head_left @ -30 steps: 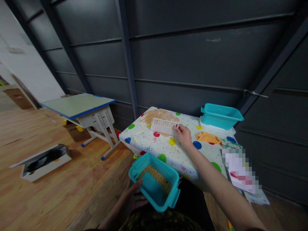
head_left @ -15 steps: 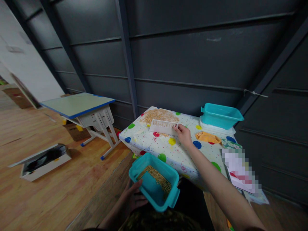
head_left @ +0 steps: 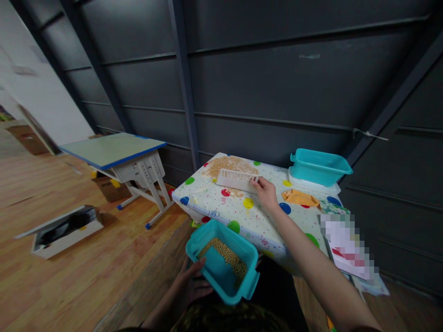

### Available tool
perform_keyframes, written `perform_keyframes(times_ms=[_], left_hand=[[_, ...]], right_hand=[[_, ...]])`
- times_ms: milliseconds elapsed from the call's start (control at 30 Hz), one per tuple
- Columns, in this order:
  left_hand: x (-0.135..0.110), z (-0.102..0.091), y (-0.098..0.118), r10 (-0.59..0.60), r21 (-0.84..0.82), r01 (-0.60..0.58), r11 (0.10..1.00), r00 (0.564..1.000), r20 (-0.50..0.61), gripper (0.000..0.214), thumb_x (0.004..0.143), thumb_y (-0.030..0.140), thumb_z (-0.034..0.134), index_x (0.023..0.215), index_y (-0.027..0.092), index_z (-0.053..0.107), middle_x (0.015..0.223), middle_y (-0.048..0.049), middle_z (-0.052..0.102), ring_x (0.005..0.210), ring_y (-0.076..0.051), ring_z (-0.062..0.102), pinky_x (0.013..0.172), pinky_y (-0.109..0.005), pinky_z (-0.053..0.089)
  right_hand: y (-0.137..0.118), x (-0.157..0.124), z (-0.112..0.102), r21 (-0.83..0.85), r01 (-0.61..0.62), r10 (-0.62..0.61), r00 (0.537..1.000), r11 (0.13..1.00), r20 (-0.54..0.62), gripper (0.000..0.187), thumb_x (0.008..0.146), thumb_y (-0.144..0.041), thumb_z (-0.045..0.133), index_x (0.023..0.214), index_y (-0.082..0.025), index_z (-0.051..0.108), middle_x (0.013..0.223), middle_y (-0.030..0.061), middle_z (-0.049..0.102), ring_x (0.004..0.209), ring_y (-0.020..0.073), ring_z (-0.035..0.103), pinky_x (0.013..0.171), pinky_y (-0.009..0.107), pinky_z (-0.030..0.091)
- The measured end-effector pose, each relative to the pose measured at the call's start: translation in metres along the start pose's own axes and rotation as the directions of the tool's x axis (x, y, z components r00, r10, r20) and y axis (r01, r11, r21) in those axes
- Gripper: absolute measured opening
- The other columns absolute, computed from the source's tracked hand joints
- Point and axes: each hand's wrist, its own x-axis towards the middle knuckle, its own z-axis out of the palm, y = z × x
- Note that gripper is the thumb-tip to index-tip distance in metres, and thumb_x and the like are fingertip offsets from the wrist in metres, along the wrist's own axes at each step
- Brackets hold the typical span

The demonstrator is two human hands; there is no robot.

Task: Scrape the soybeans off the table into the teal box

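My left hand point(head_left: 197, 281) grips the near-left side of a turquoise plastic tub point(head_left: 221, 279), its thumb over the rim. Held at the table's front edge, the tub contains a band of round yellow soybeans point(head_left: 230, 256). Over the table, my right hand point(head_left: 266, 191) pinches the right end of a long white plastic strip with a row of openings point(head_left: 235, 182). Behind that strip lies a spread of soybeans and pale dusty bits point(head_left: 224, 165). A few more soybeans point(head_left: 237, 193) show along its near edge.
A balloon-print cloth covers the table point(head_left: 202, 198). A second turquoise tub point(head_left: 320, 166) stands on a white lid at the back right, near an orange cloth point(head_left: 300, 198) and papers point(head_left: 346, 249). A dark panelled wall point(head_left: 277, 87) rises behind; a desk point(head_left: 114, 150) stands left.
The white strip has tipped and shifted slightly, showing more soybeans along its near edge. My left hand and the tub stay nearly still. The view has moved a little.
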Motion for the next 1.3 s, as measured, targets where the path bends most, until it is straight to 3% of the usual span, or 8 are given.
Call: perform_keyframes(times_ms=[233,467,667,833,1300], left_hand=[[0.0007,-0.0003,-0.0003,-0.001,0.016,0.001,1.0,1.0,0.004,0.111,0.079,0.06,0.09,0.169,0.031,0.03,0.099,-0.0053,0.073,0.084,-0.031,0.078,0.098,-0.051,0.063],[0.0043,-0.0028,-0.0026,-0.008,0.03,0.008,1.0,1.0,0.0,0.096,0.087,0.056,0.083,0.164,0.027,0.034,0.099,-0.0047,0.072,0.084,-0.029,0.079,0.101,-0.05,0.063],[0.0054,-0.0042,-0.0019,-0.022,0.024,0.022,0.999,1.0,0.017,0.104,0.08,0.062,0.089,0.164,0.03,0.036,0.102,-0.0071,0.075,0.088,-0.033,0.081,0.103,-0.053,0.063],[0.0039,-0.0029,-0.0021,-0.009,0.017,0.009,1.0,1.0,0.026,0.104,0.084,0.058,0.087,0.167,0.029,0.031,0.097,-0.0059,0.076,0.083,-0.031,0.08,0.097,-0.05,0.064],[0.0047,-0.0068,-0.0007,-0.028,-0.047,0.03,0.998,0.999,0.044,0.114,0.077,0.059,0.095,0.167,0.031,0.031,0.102,-0.0061,0.075,0.087,-0.032,0.083,0.106,-0.055,0.062]], right_hand=[[-0.0034,-0.0017,0.0008,-0.028,-0.003,0.004,0.999,1.0,0.032,0.034,0.084,-0.054,0.061,0.066,-0.027,0.049,0.062,-0.0011,0.052,0.067,0.0195,0.046,0.065,0.033,0.035],[-0.0043,-0.0028,0.0004,-0.016,0.005,-0.004,1.0,1.0,0.019,0.036,0.085,-0.058,0.059,0.067,-0.027,0.051,0.065,-0.0008,0.052,0.067,0.0193,0.045,0.067,0.033,0.036],[-0.0017,-0.0018,-0.0017,-0.015,0.009,-0.008,0.998,1.0,0.056,0.04,0.085,-0.06,0.061,0.065,-0.027,0.048,0.063,-0.0013,0.049,0.066,0.0189,0.043,0.065,0.033,0.036],[0.0004,-0.0004,-0.0042,-0.025,0.03,-0.029,0.999,0.999,0.021,0.039,0.087,-0.058,0.059,0.067,-0.027,0.048,0.065,-0.0011,0.05,0.068,0.0197,0.046,0.067,0.034,0.037],[-0.004,-0.0024,-0.004,-0.025,0.012,-0.011,0.999,1.0,0.039,0.038,0.085,-0.059,0.061,0.066,-0.027,0.051,0.065,-0.0008,0.052,0.068,0.0198,0.047,0.067,0.034,0.037]])
